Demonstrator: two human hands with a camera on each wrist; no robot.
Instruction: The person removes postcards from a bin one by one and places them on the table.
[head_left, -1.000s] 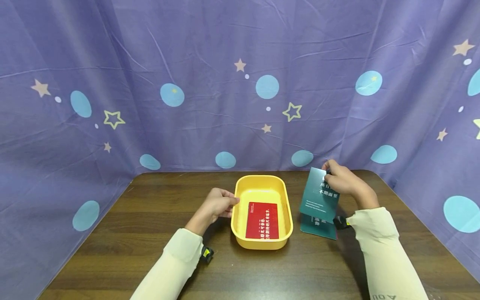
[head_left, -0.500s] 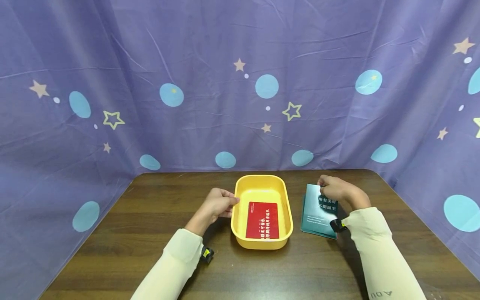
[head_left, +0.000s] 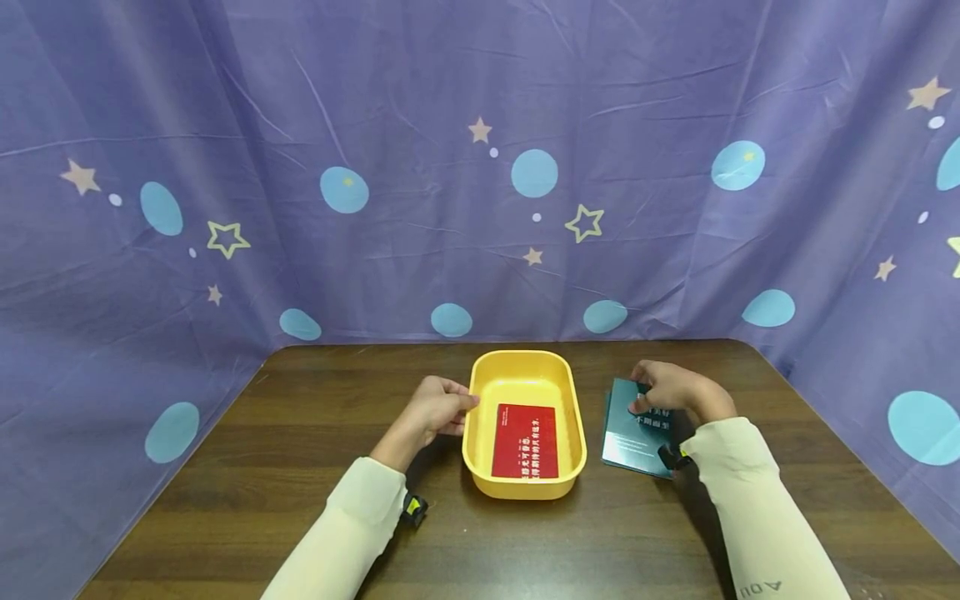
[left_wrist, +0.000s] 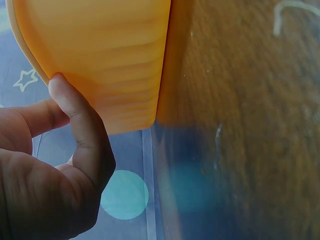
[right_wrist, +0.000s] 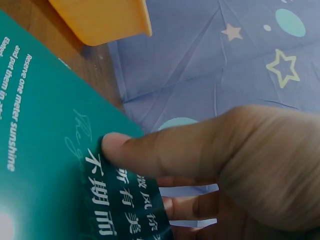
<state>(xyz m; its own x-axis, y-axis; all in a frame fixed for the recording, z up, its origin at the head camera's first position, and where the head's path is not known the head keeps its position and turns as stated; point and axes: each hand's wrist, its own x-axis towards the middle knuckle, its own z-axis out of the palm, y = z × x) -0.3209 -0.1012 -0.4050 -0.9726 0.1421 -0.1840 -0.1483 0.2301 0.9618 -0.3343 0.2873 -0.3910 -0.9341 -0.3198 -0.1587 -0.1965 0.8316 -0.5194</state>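
Note:
My left hand (head_left: 437,406) pinches the left rim of a yellow plastic tray (head_left: 525,492), thumb on the rim as the left wrist view shows. A red notebook (head_left: 524,442) with white lettering lies flat in the tray. To the tray's right, my right hand (head_left: 678,390) grips the far edge of a thin green notebook (head_left: 633,433). In the right wrist view its thumb (right_wrist: 150,150) presses on the cover and the other fingers are at the edge and under it. The green notebook lies close over another green one, mostly hidden, whose left edge peeks out.
Everything is on a brown wooden table (head_left: 330,533). A purple curtain (head_left: 390,250) with stars and blue spots hangs right behind the table's far edge. Dark cameras sit on both wrists, the left one (head_left: 413,508) above the tabletop.
My right hand has lowered the green notebook from a raised, tilted position onto the one below, and has come down and toward me. The left hand and tray have stayed put.

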